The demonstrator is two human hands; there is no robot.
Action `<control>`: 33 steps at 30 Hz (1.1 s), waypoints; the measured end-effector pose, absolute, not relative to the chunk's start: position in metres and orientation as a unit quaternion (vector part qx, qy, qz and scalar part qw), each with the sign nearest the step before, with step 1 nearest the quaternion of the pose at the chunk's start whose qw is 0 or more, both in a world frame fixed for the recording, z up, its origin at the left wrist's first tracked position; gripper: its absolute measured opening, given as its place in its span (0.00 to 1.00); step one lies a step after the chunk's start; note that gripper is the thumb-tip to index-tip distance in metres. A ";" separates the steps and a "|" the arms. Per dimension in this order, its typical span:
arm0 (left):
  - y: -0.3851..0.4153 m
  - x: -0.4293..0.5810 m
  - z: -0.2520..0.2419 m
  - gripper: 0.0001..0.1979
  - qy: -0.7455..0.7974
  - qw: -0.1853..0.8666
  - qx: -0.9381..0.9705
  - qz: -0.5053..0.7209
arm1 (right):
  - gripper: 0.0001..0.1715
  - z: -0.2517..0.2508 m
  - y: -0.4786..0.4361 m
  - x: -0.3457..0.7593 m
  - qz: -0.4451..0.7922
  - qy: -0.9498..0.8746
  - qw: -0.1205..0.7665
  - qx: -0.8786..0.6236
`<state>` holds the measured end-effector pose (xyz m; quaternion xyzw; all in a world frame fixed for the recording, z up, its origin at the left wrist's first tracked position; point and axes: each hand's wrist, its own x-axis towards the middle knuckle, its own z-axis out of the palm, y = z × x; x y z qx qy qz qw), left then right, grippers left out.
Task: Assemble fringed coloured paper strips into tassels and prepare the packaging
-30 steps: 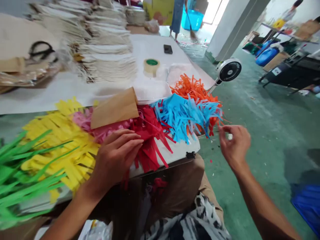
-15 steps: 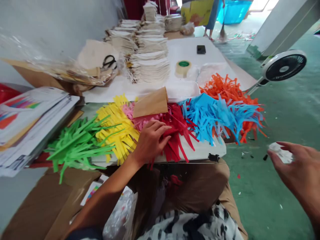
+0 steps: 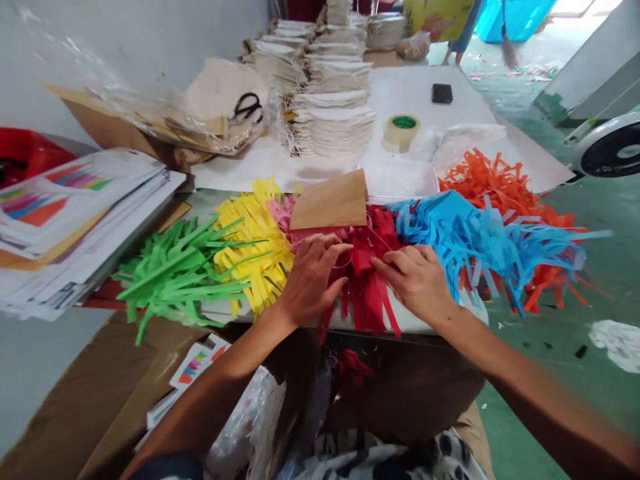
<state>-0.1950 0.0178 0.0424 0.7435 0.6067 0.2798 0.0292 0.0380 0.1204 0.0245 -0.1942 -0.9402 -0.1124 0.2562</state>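
Observation:
Fringed paper bundles lie along the table's near edge: green [image 3: 175, 280], yellow [image 3: 255, 247], pink [image 3: 281, 212], red [image 3: 367, 273], blue [image 3: 480, 233] and orange [image 3: 500, 180]. A brown paper piece [image 3: 330, 202] rests over the pink and red fringes. My left hand [image 3: 316, 277] lies just below the brown paper, against the left part of the red fringe, its fingers apart. My right hand [image 3: 415, 277] is at the right part of the red fringe, thumb and fingertips pinched together; what they hold is too small to make out.
Stacked pale paper bags [image 3: 333, 120], a tape roll [image 3: 401, 132], a black phone-like object [image 3: 442, 93] and scissors [image 3: 247, 107] lie farther back. Printed sheets [image 3: 75, 227] are at left, a fan [image 3: 610, 148] at right. A person's legs [image 3: 457, 47] show behind.
My right hand has come in from the far right to the red fringe and its fingers have closed. The view has shifted, so the table items appear farther right.

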 end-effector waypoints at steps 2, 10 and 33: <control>0.018 -0.199 0.039 0.25 0.607 0.027 0.739 0.290 | 0.12 0.030 0.125 0.041 -0.082 -0.939 0.273 -0.193; 0.026 -0.180 0.044 0.18 0.595 0.040 0.704 0.384 | 0.06 0.065 0.145 0.033 0.211 -0.898 0.293 -0.253; 0.059 -0.191 0.037 0.22 0.589 0.005 0.771 0.243 | 0.06 0.140 0.147 0.028 0.191 -0.839 0.443 -0.253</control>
